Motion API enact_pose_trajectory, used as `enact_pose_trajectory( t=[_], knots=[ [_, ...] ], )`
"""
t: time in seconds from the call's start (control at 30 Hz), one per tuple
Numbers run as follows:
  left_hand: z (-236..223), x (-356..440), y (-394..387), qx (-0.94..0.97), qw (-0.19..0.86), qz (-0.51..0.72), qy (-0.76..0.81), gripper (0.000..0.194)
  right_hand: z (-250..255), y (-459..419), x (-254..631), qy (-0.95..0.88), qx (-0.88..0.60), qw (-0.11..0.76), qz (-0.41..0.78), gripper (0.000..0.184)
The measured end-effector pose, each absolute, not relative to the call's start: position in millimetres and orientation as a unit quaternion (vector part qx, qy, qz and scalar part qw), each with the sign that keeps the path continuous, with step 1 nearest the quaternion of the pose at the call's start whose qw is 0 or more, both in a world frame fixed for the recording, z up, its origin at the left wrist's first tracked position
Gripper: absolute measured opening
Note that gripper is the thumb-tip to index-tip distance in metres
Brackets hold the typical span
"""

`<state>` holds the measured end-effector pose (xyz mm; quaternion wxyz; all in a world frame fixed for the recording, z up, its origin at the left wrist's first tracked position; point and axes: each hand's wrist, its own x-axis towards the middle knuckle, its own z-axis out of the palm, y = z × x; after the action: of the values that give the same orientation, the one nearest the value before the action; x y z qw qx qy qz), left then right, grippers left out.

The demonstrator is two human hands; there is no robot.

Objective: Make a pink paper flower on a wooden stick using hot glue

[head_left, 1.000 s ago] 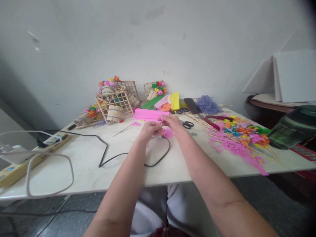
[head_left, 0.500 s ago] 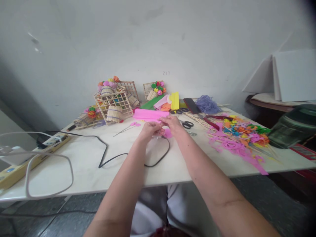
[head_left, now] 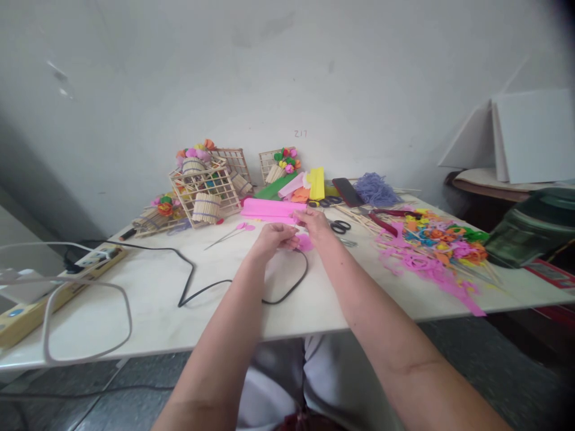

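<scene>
My left hand [head_left: 273,234] and my right hand [head_left: 317,224] meet over the middle of the white table [head_left: 148,287], fingers pinched together. Between them I hold a small pink paper piece [head_left: 306,242], which shows just below my right fingers. A folded pink paper sheet [head_left: 272,208] lies right behind my hands. A thin stick with a pink paper tip [head_left: 231,232] rests to the left of my left hand.
A black cable [head_left: 188,281] loops under my hands. Wooden stick baskets with paper flowers [head_left: 204,185] stand at the back left. Black scissors [head_left: 340,226], red pliers [head_left: 390,218] and a heap of pink and coloured paper scraps [head_left: 431,248] lie to the right. A power strip [head_left: 49,287] lies at the left.
My hands stay pinched on the pink piece with only small finger shifts. The view drifts slightly.
</scene>
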<state>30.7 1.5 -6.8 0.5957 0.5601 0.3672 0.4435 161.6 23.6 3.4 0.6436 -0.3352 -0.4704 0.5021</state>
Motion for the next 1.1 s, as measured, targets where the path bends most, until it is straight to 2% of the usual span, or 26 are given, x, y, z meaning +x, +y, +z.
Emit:
enact_pose_trajectory(
  t=[0.17,0.53,0.8,1.1],
  knots=[
    [-7.3,28.8,2.8,0.552,0.602,0.450,0.361,0.029,3.0,22.5,163.2,-0.479,-0.331,0.621,0.525,0.022],
    [-5.5,29.1,0.5,0.561,0.602,0.438,0.362,0.029,1.0,25.5,163.8,-0.467,-0.322,0.630,0.531,0.024],
    [-7.2,27.2,4.7,0.551,0.603,0.458,0.350,0.027,-0.4,25.1,163.0,-0.481,-0.307,0.570,0.591,0.021],
    [-2.4,28.2,0.0,0.573,0.582,0.439,0.374,0.033,0.5,28.2,163.8,-0.434,-0.329,0.635,0.548,0.019]
  ],
)
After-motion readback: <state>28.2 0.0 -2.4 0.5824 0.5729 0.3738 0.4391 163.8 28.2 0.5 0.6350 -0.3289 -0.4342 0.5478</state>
